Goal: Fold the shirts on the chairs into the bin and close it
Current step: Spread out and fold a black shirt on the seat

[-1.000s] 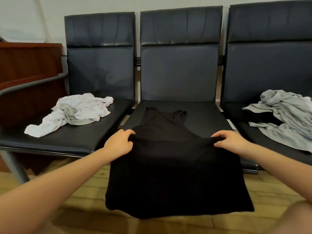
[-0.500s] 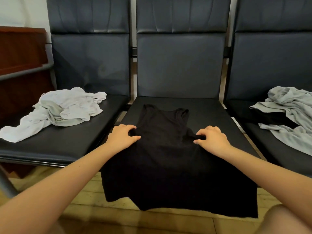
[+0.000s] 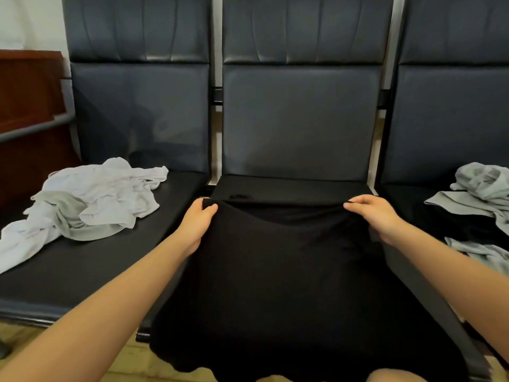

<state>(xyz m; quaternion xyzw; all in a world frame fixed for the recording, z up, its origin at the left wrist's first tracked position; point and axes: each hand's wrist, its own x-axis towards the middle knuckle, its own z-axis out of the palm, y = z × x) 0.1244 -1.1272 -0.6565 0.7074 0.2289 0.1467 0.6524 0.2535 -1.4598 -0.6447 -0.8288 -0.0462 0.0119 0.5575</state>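
**Q:** What lies nearest the camera, at the bottom of the frame?

**A:** I see the lower part of the black shirt hanging over the front edge of the middle chair, with pale floor below it. Both forearms reach in from the lower corners.

**Q:** And the hands?

**A:** They are held well apart. The left hand, at centre-left, is curled round the shirt's left edge; the right hand, at centre-right, pinches the right edge. Between them the cloth forms a raised fold line across the seat. Just behind it, a dark strip of the shirt's top lies flat on the seat.

**Q:** Which step is this?

**A:** I judge it the first fold of the black shirt, with the held part being carried toward the chair back. The next move calls for laying that fold down evenly and smoothing it, then folding again.

**Q:** What remains farther off?

**A:** A crumpled white shirt lies at the left of the frame on the left chair; a grey shirt lies at the right edge on the right chair. Both are unfolded. The bin is not in view.

**Q:** Any writing?

**A:** I can read no brand, label or lettering anywhere.
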